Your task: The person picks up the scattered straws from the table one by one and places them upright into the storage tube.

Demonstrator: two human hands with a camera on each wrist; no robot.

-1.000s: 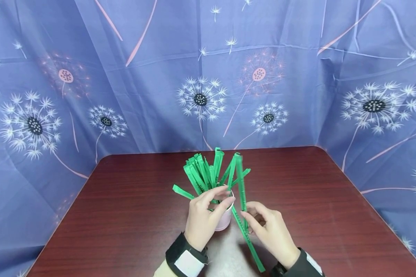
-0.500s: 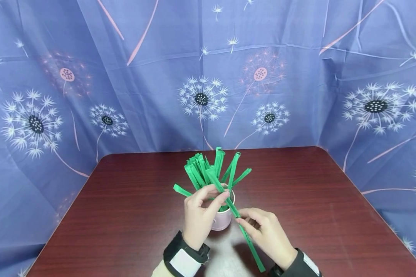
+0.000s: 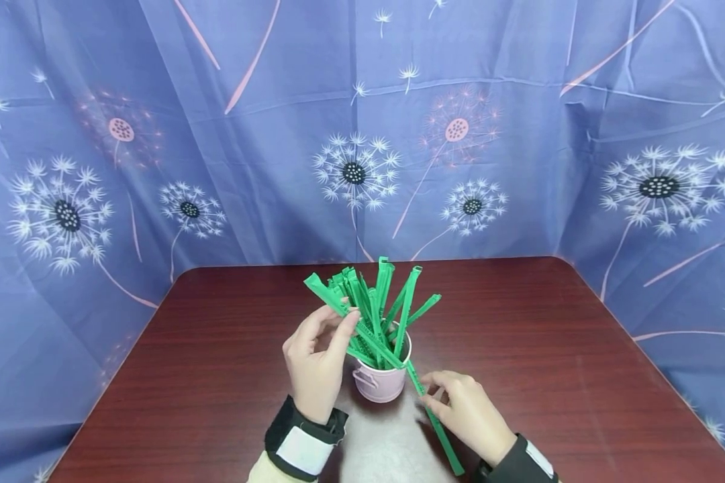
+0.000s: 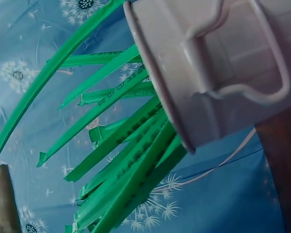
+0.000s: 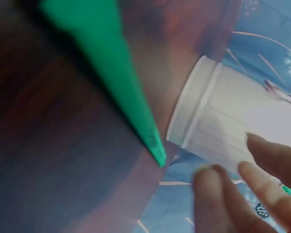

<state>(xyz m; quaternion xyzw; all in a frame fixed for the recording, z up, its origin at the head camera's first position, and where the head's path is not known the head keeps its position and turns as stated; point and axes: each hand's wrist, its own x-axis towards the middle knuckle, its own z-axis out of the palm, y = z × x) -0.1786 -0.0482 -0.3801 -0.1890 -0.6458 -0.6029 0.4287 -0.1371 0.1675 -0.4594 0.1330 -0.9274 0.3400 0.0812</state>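
My left hand (image 3: pixel 314 369) pinches a long flat green strip (image 3: pixel 323 288) between thumb and fingers. Its lower end slants across the mouth of a small pale pink bucket (image 3: pixel 382 386); in the left wrist view the held strip (image 4: pixel 41 80) bows toward the bucket's rim. Several more green strips (image 4: pixel 136 155) with dark lettering stand fanned out in that bucket. My right hand (image 3: pixel 474 416), thumb and fingers apart with nothing between them, hovers beside another green strip (image 3: pixel 444 439) that lies on the table to the right of the bucket.
A wire handle (image 4: pixel 199 63) stands out from the bucket's side. The brown wooden table (image 3: pixel 229 376) reaches back to a blue curtain (image 3: pixel 266 168) with dandelion prints, which also closes in both sides.
The right hand lifted a strip and passed it to the left hand, then let go. My left hand has shifted left with it, tilting the strip across the bucket.
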